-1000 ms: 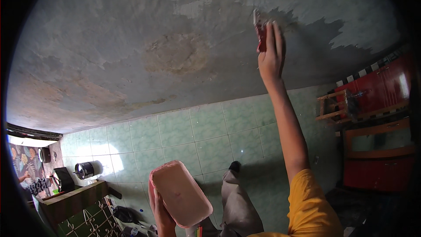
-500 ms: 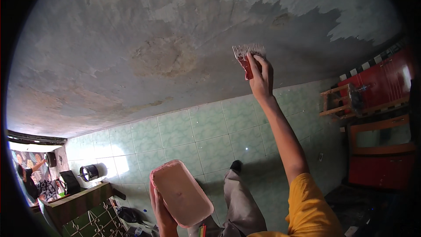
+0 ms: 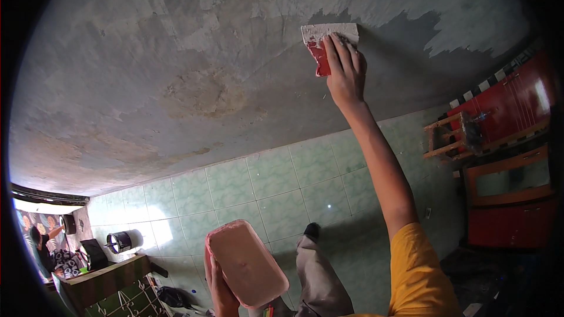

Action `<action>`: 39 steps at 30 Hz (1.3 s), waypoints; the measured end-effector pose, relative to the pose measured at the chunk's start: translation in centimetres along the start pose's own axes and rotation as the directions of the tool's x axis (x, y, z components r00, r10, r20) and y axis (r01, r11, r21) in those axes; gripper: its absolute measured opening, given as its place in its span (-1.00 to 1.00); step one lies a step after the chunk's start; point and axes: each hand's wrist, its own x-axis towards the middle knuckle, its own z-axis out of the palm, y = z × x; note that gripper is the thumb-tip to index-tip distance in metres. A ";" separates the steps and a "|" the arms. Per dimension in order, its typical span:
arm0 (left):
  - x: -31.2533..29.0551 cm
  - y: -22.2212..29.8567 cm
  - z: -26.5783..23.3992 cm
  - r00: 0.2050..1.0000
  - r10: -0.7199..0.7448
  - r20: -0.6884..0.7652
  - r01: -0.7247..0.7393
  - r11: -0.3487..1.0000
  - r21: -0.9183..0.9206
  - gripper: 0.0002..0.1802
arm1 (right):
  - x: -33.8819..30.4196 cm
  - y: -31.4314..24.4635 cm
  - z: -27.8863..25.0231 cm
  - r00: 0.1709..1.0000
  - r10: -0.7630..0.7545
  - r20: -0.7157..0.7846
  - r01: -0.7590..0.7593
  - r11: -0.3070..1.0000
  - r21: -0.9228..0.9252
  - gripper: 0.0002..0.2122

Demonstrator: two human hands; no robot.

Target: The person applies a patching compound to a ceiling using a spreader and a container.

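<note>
Pressing a red-handled scraper [image 3: 319, 54] flat, seemingly touching the wall [image 3: 264, 123], up and to the right of the rough brown patch [image 3: 205, 93]. Holding the scraper narrowly in the right-hand grip [image 3: 346, 70], with fingers [image 3: 333, 53] over the pale, smeared blade [image 3: 316, 31]. Supporting a pink tub [image 3: 271, 259] along its left side with the left-hand grip [image 3: 217, 279], below and slightly right of the patch. Not being able to tell the tub's fill level.

Judging by colour, probably getting only partway: showing a lighter coat [image 3: 470, 30] far to the right of the patch and paler smears above it, yet leaving a dark, jagged-edged band [image 3: 405, 28] well to its right. Apparently also leaving uncovered the patch itself, the grey stretch to its lower right and the stained area [image 3: 76, 149] to its lower left.
</note>
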 end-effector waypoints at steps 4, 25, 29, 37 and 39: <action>0.0 -0.4 0.8 1.000 0.000 -0.005 0.000 1.000 -0.006 -0.39 | -4.2 -1.6 2.5 0.992 0.087 0.092 -0.091 0.995 0.037 -0.41; -0.1 1.4 1.0 0.996 -0.005 0.094 0.012 0.997 -0.078 -0.37 | -11.9 -5.9 -1.6 0.848 0.320 0.422 -0.484 0.792 0.372 -0.63; -0.9 2.8 2.2 0.992 0.032 0.124 -0.021 0.995 -0.095 -0.27 | -8.8 -7.5 -11.5 0.432 0.401 0.808 -0.861 -0.084 0.502 -0.80; -6.1 7.9 12.8 0.947 0.172 0.273 -0.169 0.985 -0.035 -0.27 | -1.6 -7.1 -32.7 0.182 0.242 0.953 -0.785 -0.548 0.289 -0.77; -7.4 8.8 15.5 0.930 0.202 0.308 -0.202 0.979 -0.032 -0.33 | -2.8 -6.3 -34.0 0.176 0.184 0.967 -0.783 -0.569 0.251 -0.77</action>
